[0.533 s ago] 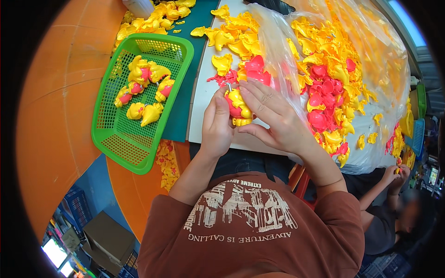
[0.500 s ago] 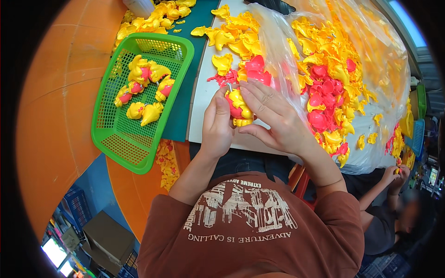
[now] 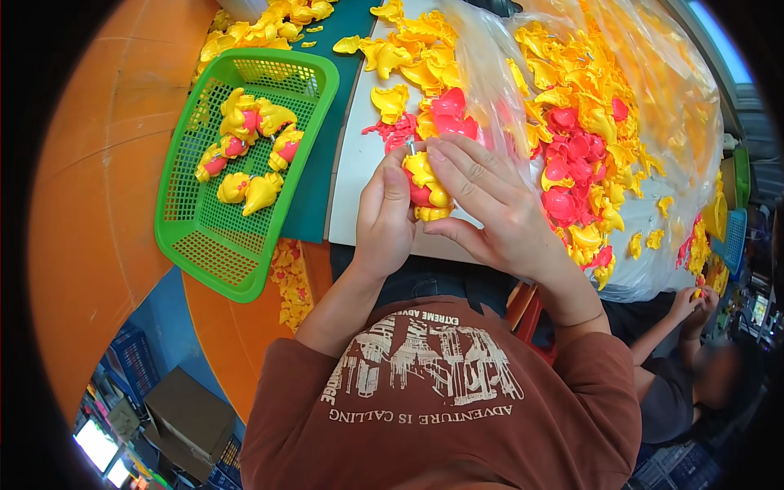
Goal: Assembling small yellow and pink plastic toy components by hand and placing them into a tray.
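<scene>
Between my two hands, above the near edge of the white tabletop, is a small yellow and red plastic figure with a metal pin standing out of its top. My left hand is closed around its left side, the thumb lying along it. From the right, my right hand presses its fingers on the figure's top and side, with the thumb near the lower end. Just beyond my fingers lie red shell pieces and a yellow shell piece.
A green basket holding several yellow and red figures stands at my left. On the right, a clear plastic bag is spread under a heap of yellow and red parts. Another person's hands work at the far right.
My hands keep their hold on the figure, with only slight finger movement. The basket and table pieces appear a little higher and farther left as the view shifts.
</scene>
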A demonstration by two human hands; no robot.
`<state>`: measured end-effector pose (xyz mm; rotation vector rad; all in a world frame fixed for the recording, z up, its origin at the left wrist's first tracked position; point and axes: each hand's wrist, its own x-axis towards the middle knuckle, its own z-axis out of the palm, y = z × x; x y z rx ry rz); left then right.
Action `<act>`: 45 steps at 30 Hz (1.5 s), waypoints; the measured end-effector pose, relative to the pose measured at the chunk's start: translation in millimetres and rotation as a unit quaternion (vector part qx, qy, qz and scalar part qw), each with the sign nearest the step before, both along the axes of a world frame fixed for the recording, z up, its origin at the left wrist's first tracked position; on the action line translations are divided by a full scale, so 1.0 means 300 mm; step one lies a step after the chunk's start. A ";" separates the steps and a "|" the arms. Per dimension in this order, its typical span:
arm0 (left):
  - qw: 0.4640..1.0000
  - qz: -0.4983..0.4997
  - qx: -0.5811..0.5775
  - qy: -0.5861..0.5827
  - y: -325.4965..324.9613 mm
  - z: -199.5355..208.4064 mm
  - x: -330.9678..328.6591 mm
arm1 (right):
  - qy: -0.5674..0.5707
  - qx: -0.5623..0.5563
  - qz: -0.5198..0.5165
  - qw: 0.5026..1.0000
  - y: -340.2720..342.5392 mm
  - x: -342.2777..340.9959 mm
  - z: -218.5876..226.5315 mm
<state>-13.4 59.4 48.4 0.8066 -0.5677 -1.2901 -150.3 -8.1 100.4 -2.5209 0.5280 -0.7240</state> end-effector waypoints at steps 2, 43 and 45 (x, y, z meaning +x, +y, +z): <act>1.000 -0.005 0.000 -0.007 -0.002 0.007 0.004 | 0.005 0.002 0.001 1.000 0.001 -0.007 0.001; 0.997 -0.015 -0.051 -0.050 0.032 0.007 -0.004 | -0.089 0.118 -0.005 0.989 0.004 0.009 -0.062; 0.996 -0.020 -0.063 -0.052 0.033 0.014 -0.008 | -0.190 0.215 -0.047 0.957 -0.008 0.002 -0.079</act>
